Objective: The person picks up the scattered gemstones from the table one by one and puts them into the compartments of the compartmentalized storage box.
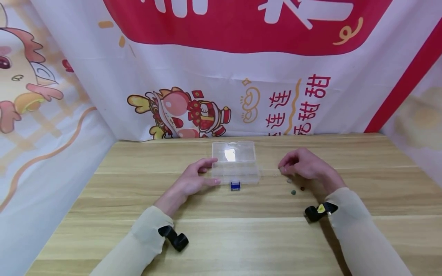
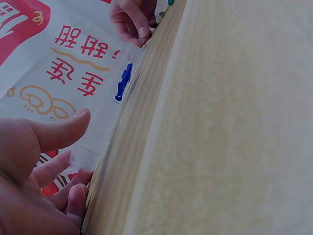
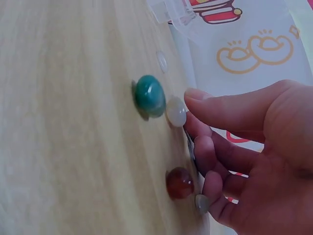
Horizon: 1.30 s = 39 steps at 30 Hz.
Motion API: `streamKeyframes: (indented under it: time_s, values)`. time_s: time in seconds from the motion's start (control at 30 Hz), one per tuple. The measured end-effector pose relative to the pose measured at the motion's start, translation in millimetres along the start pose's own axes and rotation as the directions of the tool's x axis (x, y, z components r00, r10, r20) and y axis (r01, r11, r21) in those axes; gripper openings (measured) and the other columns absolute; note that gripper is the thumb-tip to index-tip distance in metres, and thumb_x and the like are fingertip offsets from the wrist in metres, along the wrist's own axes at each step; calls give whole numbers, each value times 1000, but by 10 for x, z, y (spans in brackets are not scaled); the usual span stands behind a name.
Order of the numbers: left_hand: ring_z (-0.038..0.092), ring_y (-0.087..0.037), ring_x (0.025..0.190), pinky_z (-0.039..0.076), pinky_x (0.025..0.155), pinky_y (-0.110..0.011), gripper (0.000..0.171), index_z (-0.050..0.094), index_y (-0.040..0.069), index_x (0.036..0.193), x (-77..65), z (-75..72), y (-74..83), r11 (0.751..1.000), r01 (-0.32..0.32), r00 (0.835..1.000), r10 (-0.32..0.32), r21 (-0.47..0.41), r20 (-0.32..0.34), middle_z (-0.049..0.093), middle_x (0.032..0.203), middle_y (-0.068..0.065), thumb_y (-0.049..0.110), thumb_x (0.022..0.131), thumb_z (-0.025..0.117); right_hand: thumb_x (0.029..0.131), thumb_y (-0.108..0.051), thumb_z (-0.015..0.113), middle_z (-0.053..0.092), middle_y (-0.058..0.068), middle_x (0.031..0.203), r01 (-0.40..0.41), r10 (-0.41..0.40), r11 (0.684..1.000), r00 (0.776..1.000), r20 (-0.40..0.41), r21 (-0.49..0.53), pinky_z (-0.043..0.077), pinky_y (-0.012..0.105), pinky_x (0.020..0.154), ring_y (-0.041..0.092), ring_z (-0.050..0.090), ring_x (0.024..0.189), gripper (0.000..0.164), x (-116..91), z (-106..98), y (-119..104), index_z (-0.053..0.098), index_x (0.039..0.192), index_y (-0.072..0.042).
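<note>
Left fingers (image 1: pixel 208 160) spread at clear plastic box (image 1: pixel 235 168), right fingers (image 3: pixel 235 151), hold unclear, glossy pebbles (image 3: pixel 149 95)

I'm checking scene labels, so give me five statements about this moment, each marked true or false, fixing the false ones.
1. The left hand is at the left side of the clear box. True.
2. In the head view, the red-brown stone lies right of the green stone. True.
3. The green stone is inside the box. False: it lies on the table.
4. The lid of the box is open. True.
5. The piece at the box's near edge is yellow. False: a blue piece is there.
</note>
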<state>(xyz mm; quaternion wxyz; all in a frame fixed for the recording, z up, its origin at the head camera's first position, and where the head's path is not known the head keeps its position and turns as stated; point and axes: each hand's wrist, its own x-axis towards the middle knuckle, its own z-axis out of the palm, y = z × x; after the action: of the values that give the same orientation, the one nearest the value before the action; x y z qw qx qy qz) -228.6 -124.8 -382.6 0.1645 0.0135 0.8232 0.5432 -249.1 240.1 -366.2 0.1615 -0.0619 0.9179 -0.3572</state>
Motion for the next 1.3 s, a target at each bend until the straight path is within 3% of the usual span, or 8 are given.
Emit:
streamKeyframes:
  time_s: [0.3,0.5,1.3]
  values:
    - [41,-22,129,32,113,-47,68,55,39,135,-8,-1,-1,1000,6,1000,-6,-1,-10,51,140,10,22,76,85,96,-21,63,61,9,110,-15,18,999,997,-71,43,46,33,76,27,51,97,21,-46,9,-125,68,117,-17]
    - [41,-22,128,32,114,-48,67,55,39,135,-4,-3,-8,1000,-5,1000,5,8,-14,51,139,10,22,76,85,95,-26,64,61,7,114,-12,18,998,994,-107,59,46,33,82,27,52,102,26,-62,42,-219,66,121,-19]
    - [41,-22,127,32,112,-46,67,56,38,134,-7,12,4,1000,-10,1000,9,-11,-16,52,138,9,21,77,85,94,-24,67,67,4,108,72,-52,994,975,-218,87,52,33,79,23,60,97,22,-37,243,-526,70,114,-16]
